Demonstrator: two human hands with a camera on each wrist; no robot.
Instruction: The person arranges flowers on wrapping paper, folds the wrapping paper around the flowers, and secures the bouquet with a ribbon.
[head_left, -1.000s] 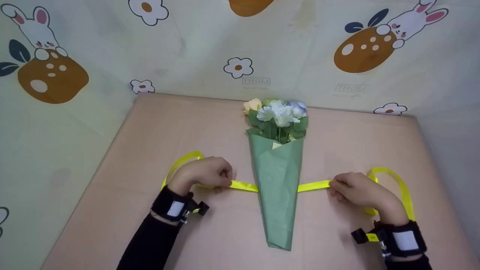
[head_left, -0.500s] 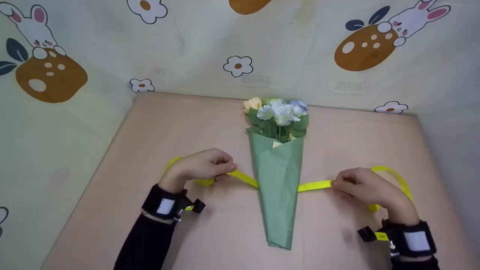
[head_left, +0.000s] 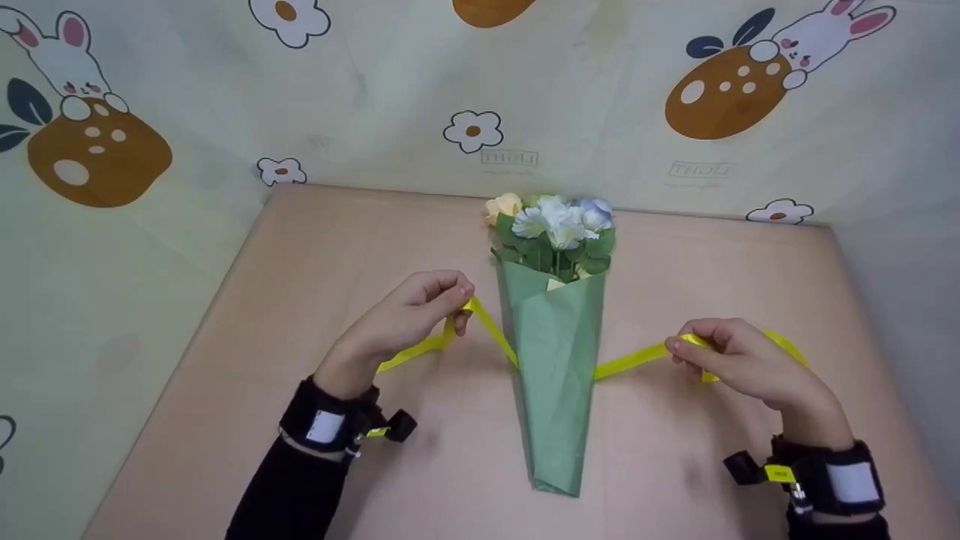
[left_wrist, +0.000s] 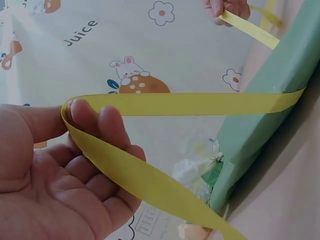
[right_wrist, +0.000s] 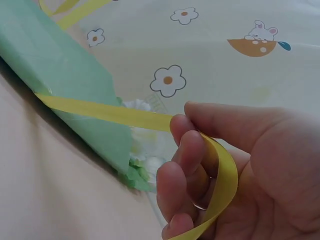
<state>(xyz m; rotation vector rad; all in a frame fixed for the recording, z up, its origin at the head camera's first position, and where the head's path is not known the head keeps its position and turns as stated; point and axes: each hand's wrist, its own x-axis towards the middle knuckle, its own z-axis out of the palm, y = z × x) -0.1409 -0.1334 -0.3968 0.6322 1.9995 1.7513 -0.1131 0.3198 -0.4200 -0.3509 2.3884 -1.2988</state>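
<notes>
A bouquet in green wrapping paper lies on the table, its flowers white, pale blue and peach at the far end. A yellow ribbon passes beneath the wrapped part and comes out on both sides. Left of the bouquet, my left hand pinches the ribbon between thumb and fingers, raised off the table, with a loose tail hanging down. On the other side my right hand pinches the other length of ribbon, whose tail curls past the palm. The ribbon under the bouquet is hidden.
The table has a light pinkish-brown top. Behind it and to the left hangs a cloth printed with rabbits, flowers and brown fruit. Each wrist wears a black strap with a small camera.
My left hand has risen and moved away from me, lifting its ribbon length into a steeper slant. My right hand has also lifted slightly and moved a little to the right. The bouquet stays in place.
</notes>
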